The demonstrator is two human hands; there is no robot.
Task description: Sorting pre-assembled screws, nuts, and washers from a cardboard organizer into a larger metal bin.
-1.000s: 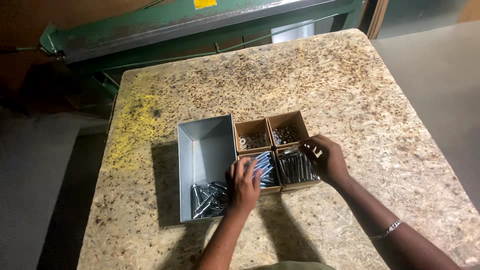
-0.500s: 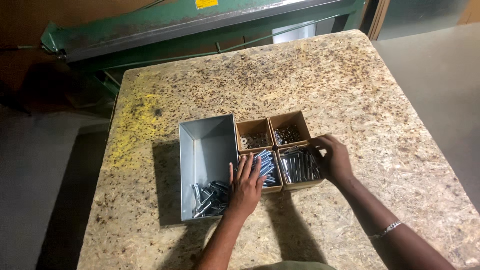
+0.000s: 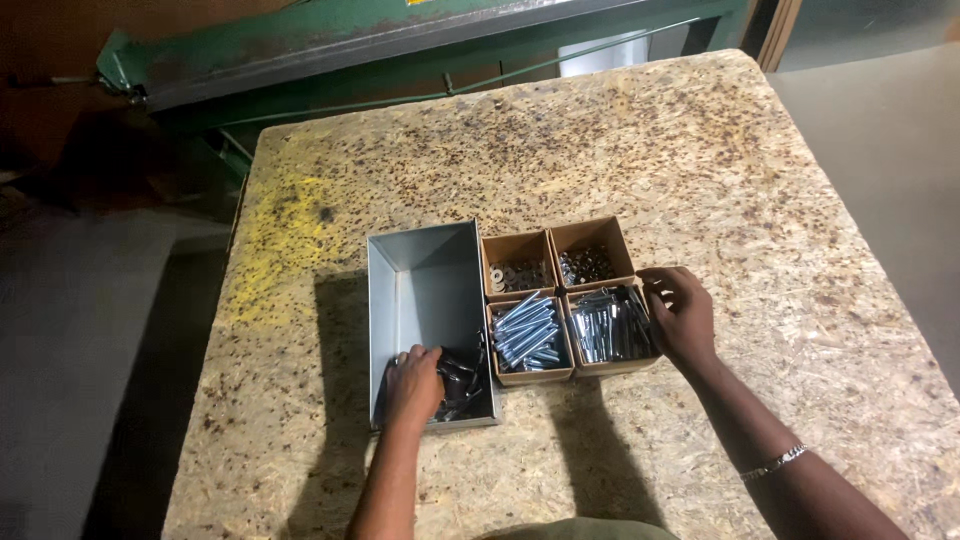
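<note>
My left hand [image 3: 412,385] is down inside the grey metal box [image 3: 425,270], at the end of the box nearest to me; my fingers are bent over a heap of dark metal bits [image 3: 458,385] that lie there; I touch them, but I cannot tell if I have hold of one. The far end of the grey box is bare.

My right hand [image 3: 683,318] rests on the right side of a small brown box [image 3: 608,368]; my fingers are loosely bent against its edge and hold nothing; shiny long bolts [image 3: 605,325] lie in it.

Four small brown boxes sit tight together, just to the right of the grey box; the near left one holds more shiny bolts [image 3: 527,330]; the far left one holds little round washers [image 3: 518,273]; the far right one holds small nuts [image 3: 588,266].

All the boxes stand near the middle of the speckled table [image 3: 700,160], a bit closer to the near edge; a green machine [image 3: 330,40] stands past the far edge.
</note>
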